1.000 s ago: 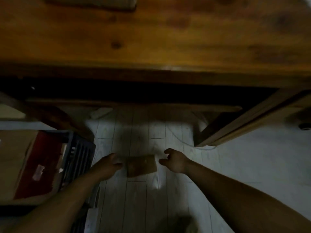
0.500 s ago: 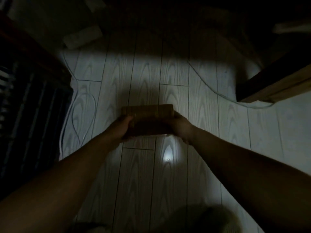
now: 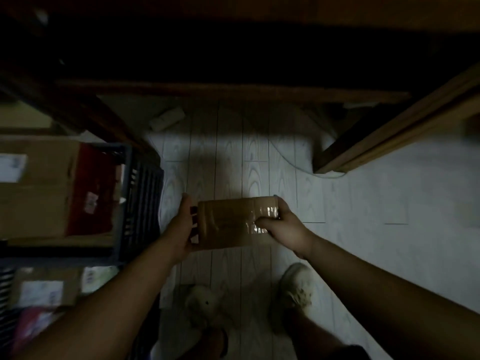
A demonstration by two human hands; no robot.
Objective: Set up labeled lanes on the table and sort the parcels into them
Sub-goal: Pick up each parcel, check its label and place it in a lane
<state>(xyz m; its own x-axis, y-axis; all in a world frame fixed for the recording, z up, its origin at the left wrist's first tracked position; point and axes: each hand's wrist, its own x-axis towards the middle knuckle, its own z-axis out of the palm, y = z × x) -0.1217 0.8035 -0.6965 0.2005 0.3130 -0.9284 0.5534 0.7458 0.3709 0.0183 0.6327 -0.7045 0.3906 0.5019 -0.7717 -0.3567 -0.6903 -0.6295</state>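
Taped parcel (image 3: 228, 224) in left hand (image 3: 180, 231), right hand (image 3: 287, 228); box label (image 3: 11, 168) illegible.

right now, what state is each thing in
brown taped parcel, held in both hands
left hand, grips parcel's left end
right hand, pinches its right end, thumb on top
dark crate, holds boxes
cardboard box, in the crate, label up

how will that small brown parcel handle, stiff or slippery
Probably stiff: the parcel shows flat faces and straight edges between the left hand and right hand. Its glossy tape may be a bit slick. Likely light, being small, though weight cannot be seen.
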